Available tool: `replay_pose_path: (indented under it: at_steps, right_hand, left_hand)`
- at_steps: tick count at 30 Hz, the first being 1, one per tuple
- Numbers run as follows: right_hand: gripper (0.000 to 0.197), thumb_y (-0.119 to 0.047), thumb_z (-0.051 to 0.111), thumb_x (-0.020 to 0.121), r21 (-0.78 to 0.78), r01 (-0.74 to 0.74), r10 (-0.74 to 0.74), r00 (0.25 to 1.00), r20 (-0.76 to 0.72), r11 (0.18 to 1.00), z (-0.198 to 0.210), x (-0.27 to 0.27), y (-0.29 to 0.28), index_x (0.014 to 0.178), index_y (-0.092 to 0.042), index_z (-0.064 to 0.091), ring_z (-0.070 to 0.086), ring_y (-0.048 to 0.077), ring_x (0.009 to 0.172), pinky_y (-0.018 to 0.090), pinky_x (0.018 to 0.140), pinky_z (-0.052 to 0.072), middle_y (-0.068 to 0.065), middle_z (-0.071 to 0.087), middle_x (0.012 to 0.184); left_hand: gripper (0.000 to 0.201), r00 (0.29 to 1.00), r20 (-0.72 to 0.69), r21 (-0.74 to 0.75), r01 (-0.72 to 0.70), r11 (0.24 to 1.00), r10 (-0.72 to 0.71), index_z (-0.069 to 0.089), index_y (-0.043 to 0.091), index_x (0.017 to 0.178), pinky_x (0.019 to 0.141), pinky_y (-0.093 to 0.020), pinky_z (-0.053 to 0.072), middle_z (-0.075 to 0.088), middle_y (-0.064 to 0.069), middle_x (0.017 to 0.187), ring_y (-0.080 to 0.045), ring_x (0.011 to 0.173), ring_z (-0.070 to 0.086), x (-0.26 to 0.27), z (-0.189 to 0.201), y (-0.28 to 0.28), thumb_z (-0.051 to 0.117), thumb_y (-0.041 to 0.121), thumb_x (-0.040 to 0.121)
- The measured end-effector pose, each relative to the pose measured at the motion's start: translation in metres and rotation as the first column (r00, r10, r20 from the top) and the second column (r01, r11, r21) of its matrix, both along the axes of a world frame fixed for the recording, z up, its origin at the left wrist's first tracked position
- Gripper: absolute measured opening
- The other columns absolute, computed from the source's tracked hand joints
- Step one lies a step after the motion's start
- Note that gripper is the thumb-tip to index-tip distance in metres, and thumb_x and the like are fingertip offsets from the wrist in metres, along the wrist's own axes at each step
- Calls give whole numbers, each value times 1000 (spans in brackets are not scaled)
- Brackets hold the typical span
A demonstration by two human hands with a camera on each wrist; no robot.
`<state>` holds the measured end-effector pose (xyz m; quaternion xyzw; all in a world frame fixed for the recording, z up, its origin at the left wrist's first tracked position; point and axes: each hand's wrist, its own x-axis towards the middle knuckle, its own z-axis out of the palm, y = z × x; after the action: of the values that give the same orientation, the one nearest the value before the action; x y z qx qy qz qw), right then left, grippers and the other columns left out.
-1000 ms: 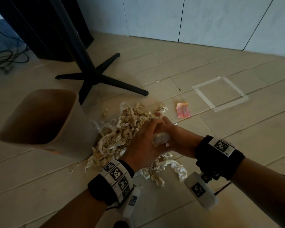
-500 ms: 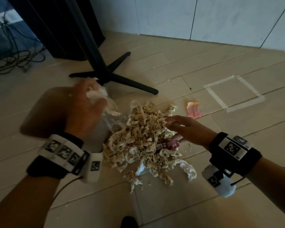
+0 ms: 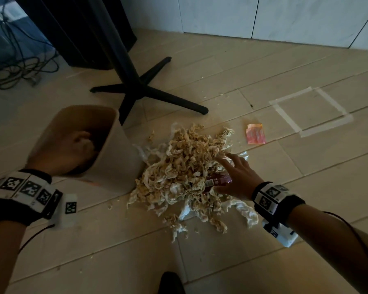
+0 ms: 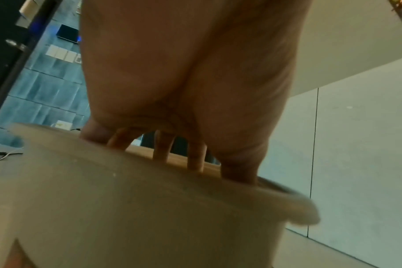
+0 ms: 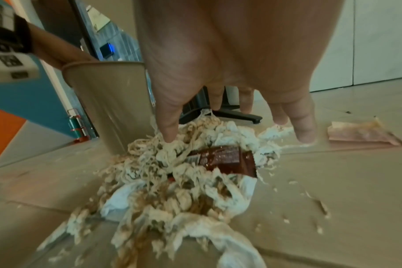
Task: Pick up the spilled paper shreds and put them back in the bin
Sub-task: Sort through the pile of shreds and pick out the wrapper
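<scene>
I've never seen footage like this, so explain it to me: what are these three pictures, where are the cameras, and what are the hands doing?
A person wears three cameras: one on the head, one on each wrist. The head view looks down at a pale wooden floor with a heap of tan and white paper shreds beside a beige plastic bin. The left hand reaches inside the bin, fingers spread in its wrist view. The right hand, fingers spread, touches the heap over a dark red wrapper. A pink packet lies apart.
</scene>
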<state>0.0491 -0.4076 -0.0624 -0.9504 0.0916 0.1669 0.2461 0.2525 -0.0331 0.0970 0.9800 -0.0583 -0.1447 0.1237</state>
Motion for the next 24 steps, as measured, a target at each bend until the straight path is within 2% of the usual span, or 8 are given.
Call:
replay_pose_path:
  at_steps: [2,5,8,10,12,16,20,24]
  right_hand:
    - [107,-66,69,67,-72,-24,22,999,-23,997,-12,0,0,145,-47,-1,2,41,144,63,107,31,-3,-4,159]
    - [117,-69,70,62,-140,-50,44,998,-47,989,-23,2,-2,145,-47,-10,-9,45,144,69,108,19,-1,-14,159]
    - [117,-70,70,61,-135,-89,86,996,-31,987,-34,5,-5,144,-49,-10,-1,45,144,70,106,22,1,-9,160]
    - [112,-67,70,63,-128,-120,118,993,-22,985,-40,6,-6,145,-48,-4,24,42,137,60,100,40,4,7,158]
    - [97,-58,68,73,-139,-117,114,993,-26,983,-42,6,-5,147,-42,6,41,37,123,49,89,50,6,25,150]
    - [69,-33,60,86,-83,-65,65,998,2,994,-46,1,-5,145,-33,25,52,33,110,44,83,52,8,44,132]
    - [34,-14,59,82,87,58,-62,997,39,995,-42,5,-6,116,-20,62,59,30,96,37,78,47,7,59,106]
    - [20,-12,67,75,176,115,-135,985,105,978,-29,6,-12,95,-11,70,57,26,80,30,68,40,4,59,83]
  left_hand:
    - [74,999,44,-45,20,999,-18,56,37,140,107,-51,48,60,-9,144,-33,126,59,-2,3,4,79,64,75]
    - [53,970,236,-100,89,991,-63,50,72,117,107,-54,49,59,-4,144,-33,127,60,-3,9,8,62,87,67]
    - [66,924,351,-151,214,965,-149,54,57,134,111,-53,48,63,-1,140,-27,127,62,-13,18,-11,52,89,76]
    - [66,879,422,-157,312,937,-221,58,33,139,117,-45,44,63,-1,138,-24,127,60,-35,25,-49,53,75,88]
    - [46,797,485,-100,460,882,-360,66,23,131,115,-26,37,64,-7,132,-26,123,58,-64,26,-86,59,49,94]
    - [35,856,268,-255,505,825,-442,63,34,129,97,-31,47,59,6,131,-16,123,53,-97,-15,-132,60,46,97]
    - [40,841,63,-259,534,805,-538,59,36,135,108,-34,39,52,9,144,-9,134,41,-115,-70,-159,67,37,96]
    - [66,800,-59,-265,565,782,-598,41,41,150,117,-34,35,32,11,158,-15,146,30,-131,-101,-187,72,35,92]
